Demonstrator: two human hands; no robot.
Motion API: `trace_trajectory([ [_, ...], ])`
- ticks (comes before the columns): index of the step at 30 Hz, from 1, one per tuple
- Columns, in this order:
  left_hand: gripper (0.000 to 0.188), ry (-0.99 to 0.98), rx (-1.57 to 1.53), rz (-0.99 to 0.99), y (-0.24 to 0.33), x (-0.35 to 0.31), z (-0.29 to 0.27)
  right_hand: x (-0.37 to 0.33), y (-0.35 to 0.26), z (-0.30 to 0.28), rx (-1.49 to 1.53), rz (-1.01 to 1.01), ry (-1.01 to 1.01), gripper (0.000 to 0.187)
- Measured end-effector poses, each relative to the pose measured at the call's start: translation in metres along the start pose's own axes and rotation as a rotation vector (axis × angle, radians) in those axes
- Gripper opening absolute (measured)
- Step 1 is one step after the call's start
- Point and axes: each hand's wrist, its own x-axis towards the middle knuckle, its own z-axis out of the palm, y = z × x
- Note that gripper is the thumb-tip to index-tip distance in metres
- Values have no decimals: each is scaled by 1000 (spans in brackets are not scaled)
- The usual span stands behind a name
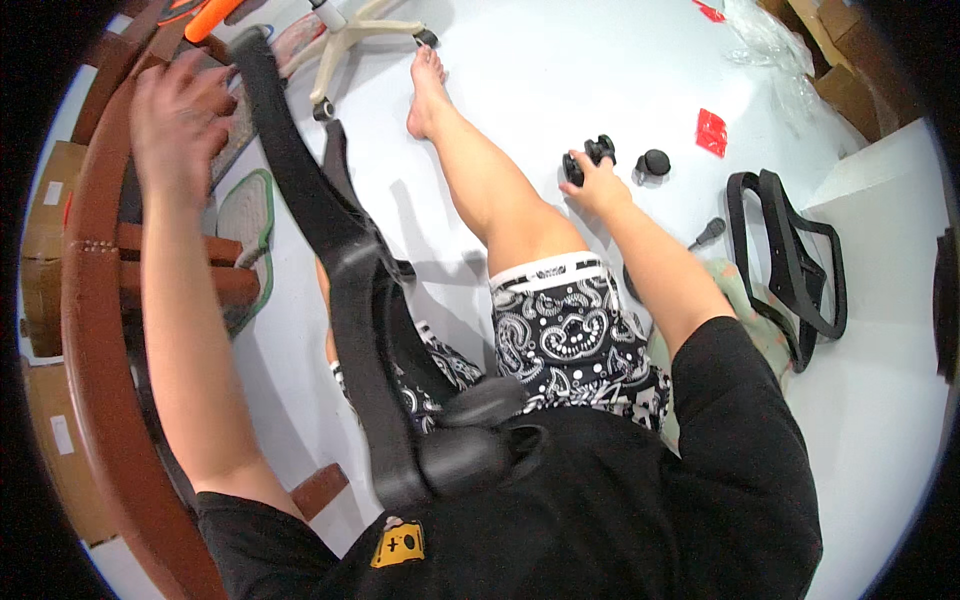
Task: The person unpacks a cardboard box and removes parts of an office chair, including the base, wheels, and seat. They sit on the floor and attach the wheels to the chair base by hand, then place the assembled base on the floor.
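A black star-shaped chair base (345, 255) lies tilted across my lap, its long leg reaching up toward the far left. My left hand (185, 125) is raised beside that leg's tip, blurred, its fingers spread and nothing seen in them. Over the floor to the right of my knee, my right hand (597, 187) grips a black caster (600, 150), whose wheels show past the fingers. Another black caster (655, 162) sits on the floor just right of that hand. Nearer to me is a small black piece with a thin stem (708, 232).
Black looped chair armrests (790, 250) lie at right by a white block. A brown wooden edge (95, 330) curves along the left, near a green-edged mat (262, 205). Beyond stands a cream wheeled base (345, 40). A red packet (712, 133) and clear plastic (765, 50) lie far right.
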Motion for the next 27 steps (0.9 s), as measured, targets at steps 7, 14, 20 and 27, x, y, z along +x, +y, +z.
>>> trace_trajectory([
  [7,65,-245,164,-60,-48,-36,99,17,8,39,371,-29,191,50],
  [14,53,-132,-170,209,5,-30,28,-28,-34,-21,1751,77,-93,60],
  [20,75,-117,35,720,-31,-90,7,-74,-70,-69,2036,-176,-252,61],
  [27,80,-127,-17,1102,-84,-142,16,-149,-123,-105,1980,-407,-406,53],
])
